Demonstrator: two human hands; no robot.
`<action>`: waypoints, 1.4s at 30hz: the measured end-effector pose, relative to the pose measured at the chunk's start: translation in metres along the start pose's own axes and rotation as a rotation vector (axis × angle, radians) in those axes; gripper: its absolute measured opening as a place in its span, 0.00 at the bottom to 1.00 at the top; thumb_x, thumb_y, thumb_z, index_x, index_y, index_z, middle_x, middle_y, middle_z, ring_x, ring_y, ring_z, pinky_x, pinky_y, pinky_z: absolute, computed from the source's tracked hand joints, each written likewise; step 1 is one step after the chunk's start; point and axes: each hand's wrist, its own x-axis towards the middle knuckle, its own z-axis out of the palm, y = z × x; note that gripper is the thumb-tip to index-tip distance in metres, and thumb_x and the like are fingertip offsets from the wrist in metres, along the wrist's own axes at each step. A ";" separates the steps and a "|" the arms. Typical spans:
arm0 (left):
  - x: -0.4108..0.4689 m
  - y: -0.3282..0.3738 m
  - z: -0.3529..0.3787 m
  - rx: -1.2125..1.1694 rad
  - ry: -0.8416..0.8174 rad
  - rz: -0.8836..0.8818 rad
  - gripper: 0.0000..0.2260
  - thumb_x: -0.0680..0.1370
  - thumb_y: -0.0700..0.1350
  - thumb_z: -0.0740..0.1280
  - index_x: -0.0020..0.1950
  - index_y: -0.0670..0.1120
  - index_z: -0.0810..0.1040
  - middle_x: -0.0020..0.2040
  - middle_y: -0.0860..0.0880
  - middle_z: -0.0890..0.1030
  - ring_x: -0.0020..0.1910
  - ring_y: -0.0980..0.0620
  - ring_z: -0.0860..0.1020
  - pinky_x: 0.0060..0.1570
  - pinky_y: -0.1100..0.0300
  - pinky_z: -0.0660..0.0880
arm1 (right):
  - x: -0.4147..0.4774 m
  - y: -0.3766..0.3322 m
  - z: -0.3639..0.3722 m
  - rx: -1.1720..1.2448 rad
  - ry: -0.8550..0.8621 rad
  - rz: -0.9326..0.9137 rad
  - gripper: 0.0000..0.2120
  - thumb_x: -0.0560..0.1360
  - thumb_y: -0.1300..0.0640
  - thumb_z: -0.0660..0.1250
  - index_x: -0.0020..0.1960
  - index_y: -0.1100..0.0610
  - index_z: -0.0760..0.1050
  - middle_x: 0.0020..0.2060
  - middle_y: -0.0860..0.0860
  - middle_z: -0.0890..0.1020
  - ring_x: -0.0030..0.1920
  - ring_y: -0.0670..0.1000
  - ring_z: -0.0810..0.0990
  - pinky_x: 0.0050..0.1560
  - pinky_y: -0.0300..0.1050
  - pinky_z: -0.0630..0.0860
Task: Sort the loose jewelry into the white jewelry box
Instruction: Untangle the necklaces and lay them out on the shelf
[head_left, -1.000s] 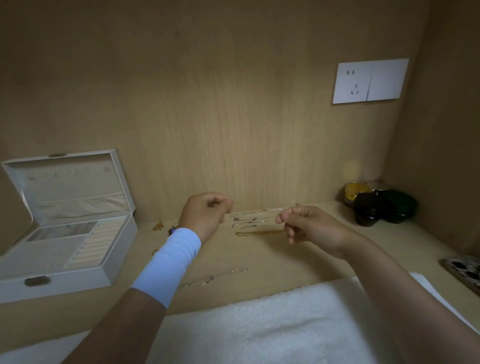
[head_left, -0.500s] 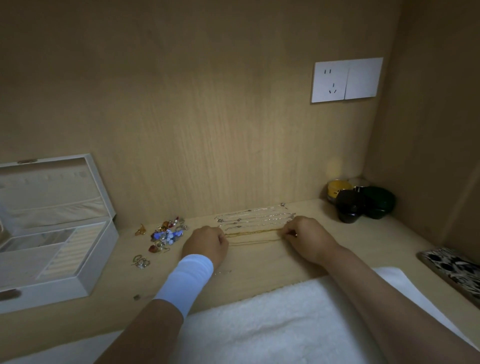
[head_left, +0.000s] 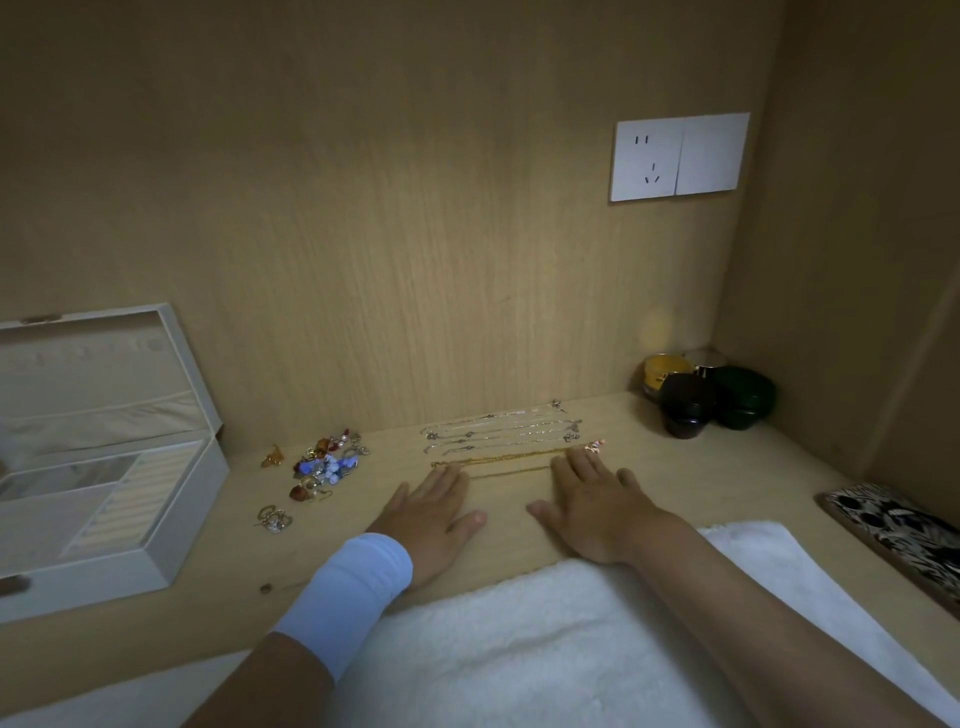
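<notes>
Our left hand (head_left: 431, 512) and right hand (head_left: 592, 506) flat, empty. Gold chain (head_left: 498, 459) at 12 o'clock: light, limp, tangle-prone; we'd pinch 1 end.

White jewelry box (head_left: 192, 509) left, cream lining. Silver chains (head_left: 498, 428) far, gold chain (head_left: 498, 460) nearer. Bead pile (head_left: 327, 462) blue, red, amber. Pale blue wristband (head_left: 353, 587). White towel (head_left: 519, 649) near. Right: yellow jar (head_left: 662, 371), black jar (head_left: 685, 405), dark green jar (head_left: 743, 397), black-and-white print case (head_left: 898, 535). Beige wood-grain shelf (head_left: 675, 467).

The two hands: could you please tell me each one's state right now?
Left hand: open, flat on the wooden surface, holding nothing.
Right hand: open, flat, fingertips by the gold chain.
</notes>
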 end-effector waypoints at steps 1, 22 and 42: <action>0.001 -0.001 0.000 0.003 -0.001 -0.002 0.29 0.83 0.61 0.43 0.80 0.50 0.40 0.79 0.54 0.37 0.78 0.57 0.38 0.77 0.52 0.40 | 0.001 0.002 -0.001 -0.006 0.002 0.014 0.39 0.80 0.32 0.44 0.81 0.55 0.41 0.81 0.54 0.40 0.80 0.54 0.39 0.77 0.62 0.43; -0.065 -0.079 -0.023 -0.400 0.287 -0.089 0.07 0.77 0.50 0.68 0.42 0.63 0.81 0.47 0.64 0.82 0.47 0.65 0.78 0.52 0.70 0.72 | 0.008 -0.114 -0.006 0.190 0.185 -0.448 0.11 0.72 0.46 0.73 0.53 0.45 0.84 0.50 0.43 0.85 0.53 0.46 0.80 0.49 0.39 0.72; -0.060 -0.059 -0.021 -1.381 0.261 0.004 0.08 0.82 0.39 0.61 0.50 0.41 0.80 0.33 0.47 0.80 0.32 0.48 0.78 0.42 0.51 0.76 | 0.007 -0.120 -0.009 1.111 0.231 -0.302 0.13 0.84 0.54 0.58 0.46 0.58 0.75 0.38 0.46 0.84 0.39 0.43 0.80 0.46 0.39 0.75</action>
